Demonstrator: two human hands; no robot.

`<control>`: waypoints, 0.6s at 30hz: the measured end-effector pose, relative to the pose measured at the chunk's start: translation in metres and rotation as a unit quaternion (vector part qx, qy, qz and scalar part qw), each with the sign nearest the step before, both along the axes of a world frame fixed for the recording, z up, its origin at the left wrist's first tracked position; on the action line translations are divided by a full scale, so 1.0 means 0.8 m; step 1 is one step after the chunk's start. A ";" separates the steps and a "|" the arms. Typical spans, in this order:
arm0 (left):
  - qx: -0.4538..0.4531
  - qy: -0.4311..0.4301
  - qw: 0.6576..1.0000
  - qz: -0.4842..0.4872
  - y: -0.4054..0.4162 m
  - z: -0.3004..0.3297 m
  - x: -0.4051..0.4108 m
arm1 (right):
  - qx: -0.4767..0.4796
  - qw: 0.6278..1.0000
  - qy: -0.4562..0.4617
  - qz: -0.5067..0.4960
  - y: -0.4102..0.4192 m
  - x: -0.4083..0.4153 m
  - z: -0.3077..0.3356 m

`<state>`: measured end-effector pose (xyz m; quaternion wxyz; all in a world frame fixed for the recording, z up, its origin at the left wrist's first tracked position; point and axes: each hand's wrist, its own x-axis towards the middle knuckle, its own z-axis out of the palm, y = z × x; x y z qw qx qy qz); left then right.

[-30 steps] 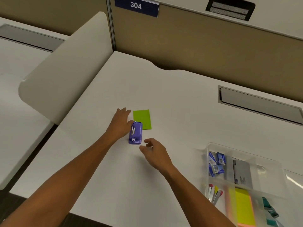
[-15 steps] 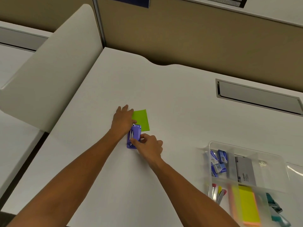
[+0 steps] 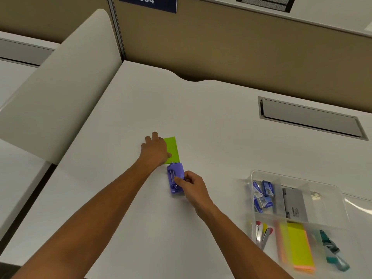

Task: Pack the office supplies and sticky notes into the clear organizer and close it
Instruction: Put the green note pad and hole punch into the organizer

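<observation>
A purple stapler (image 3: 175, 179) lies on the white desk (image 3: 201, 121) with my right hand (image 3: 191, 184) closed around its right side. Just behind it lies a green sticky note pad (image 3: 173, 148). My left hand (image 3: 156, 149) rests flat on the pad's left part, fingers spread. The clear organizer (image 3: 259, 174) stands open at the right. It holds blue staple boxes (image 3: 262, 195), a grey box (image 3: 295, 205), yellow and orange sticky notes (image 3: 298, 245), a red-and-yellow tool (image 3: 262, 233) and a teal stapler (image 3: 332, 251).
A white curved divider panel (image 3: 60, 87) stands along the desk's left edge. A grey cable flap (image 3: 310, 117) is set into the desk at the back right. A tan partition wall (image 3: 221, 47) with a blue "304" sign (image 3: 148, 3) backs the desk.
My right hand reached the purple stapler and closed on it, then drew it toward me, off the green pad. My left hand slid onto the pad.
</observation>
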<state>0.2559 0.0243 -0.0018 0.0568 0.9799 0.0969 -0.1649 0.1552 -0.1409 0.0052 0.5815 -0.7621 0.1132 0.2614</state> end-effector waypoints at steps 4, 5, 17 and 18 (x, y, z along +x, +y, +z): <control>-0.012 0.012 1.000 0.017 -0.005 0.001 -0.004 | 0.023 0.999 0.025 -0.016 -0.024 -0.018 0.005; -0.017 0.015 1.000 0.022 -0.006 0.002 -0.006 | 0.031 0.999 0.030 -0.023 -0.030 -0.022 0.006; -0.127 0.040 0.987 0.086 -0.026 0.014 -0.042 | 0.058 0.997 0.023 -0.033 -0.078 -0.082 0.028; -0.145 0.024 0.985 0.093 -0.031 0.013 -0.047 | 0.061 0.997 0.020 -0.034 -0.083 -0.086 0.031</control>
